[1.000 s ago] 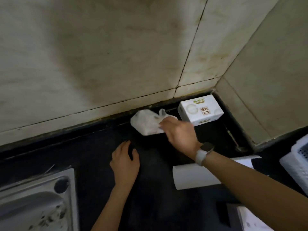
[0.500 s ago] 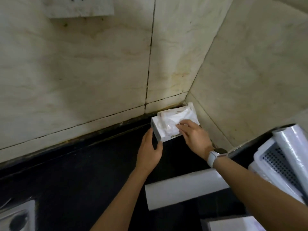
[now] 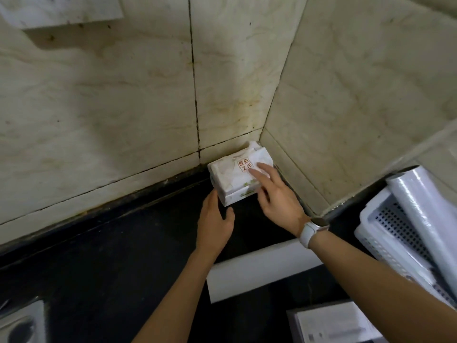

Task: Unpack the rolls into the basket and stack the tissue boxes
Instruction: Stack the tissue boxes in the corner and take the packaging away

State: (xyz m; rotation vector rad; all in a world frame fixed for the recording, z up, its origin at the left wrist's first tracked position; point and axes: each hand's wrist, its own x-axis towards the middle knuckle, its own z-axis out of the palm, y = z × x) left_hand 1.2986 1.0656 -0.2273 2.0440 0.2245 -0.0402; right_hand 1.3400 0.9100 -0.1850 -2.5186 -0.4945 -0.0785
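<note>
Two white tissue boxes stand stacked in the counter's back corner: a soft pack with a red label lies on a box with green print. My right hand lies flat on the top pack, fingers spread, thumb at the stack's front. My left hand touches the lower box's left side with its fingertips and grips nothing. A white perforated basket at the right holds a plastic-wrapped roll. Another white roll lies on the black counter under my right forearm.
Tiled walls close the corner behind and to the right of the stack. A white package lies at the bottom right. A steel sink corner shows at the bottom left.
The soft pack, held in my right hand a second ago, now rests on the box in the corner. My right fingers have flattened on top, and my left hand has come up against the stack's side.
</note>
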